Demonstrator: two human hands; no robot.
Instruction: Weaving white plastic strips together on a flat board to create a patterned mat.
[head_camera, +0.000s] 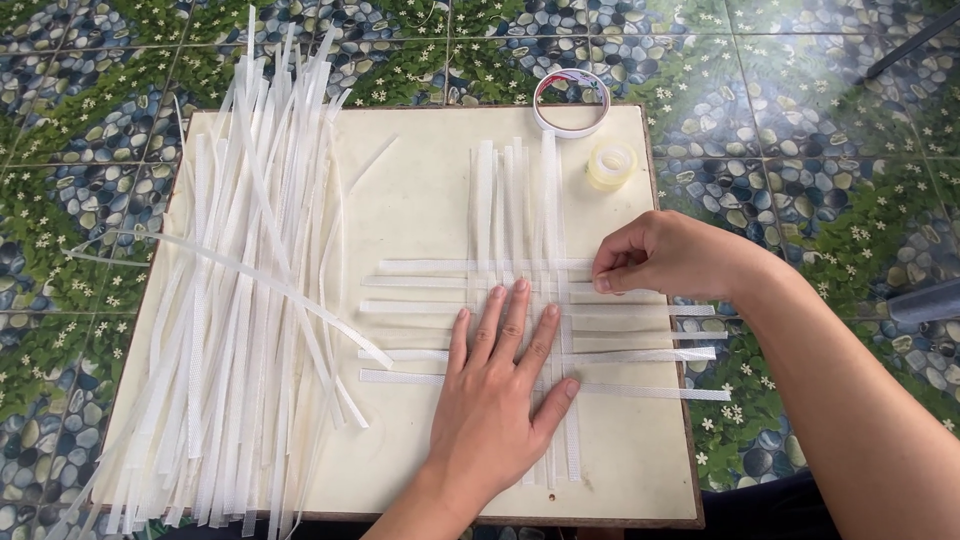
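Looking down through the head camera, we see a cream board (420, 180) lying on a floor of pebble-and-leaf patterned tiles (800, 120), filling most of the frame. In the middle right of the board lies a woven lattice of white strips (520, 300), upright strips crossing horizontal ones that run out past the board's right edge. Our left hand (500, 390) rests flat on the lower part of this lattice at lower centre, fingers spread apart and pressing the strips down, gripping nothing. Our right hand (665, 255) comes in from the right of the frame, its fingertips pinched together on a horizontal strip at the lattice's upper right edge. On the left half of the board lies a loose pile of white strips (240, 300), mostly running top to bottom, a few slanting across it and spilling off the lower edge. At the top of the board, right of centre, stands a large white tape roll (570, 105), and just below and right of it a smaller clear tape roll (612, 165).
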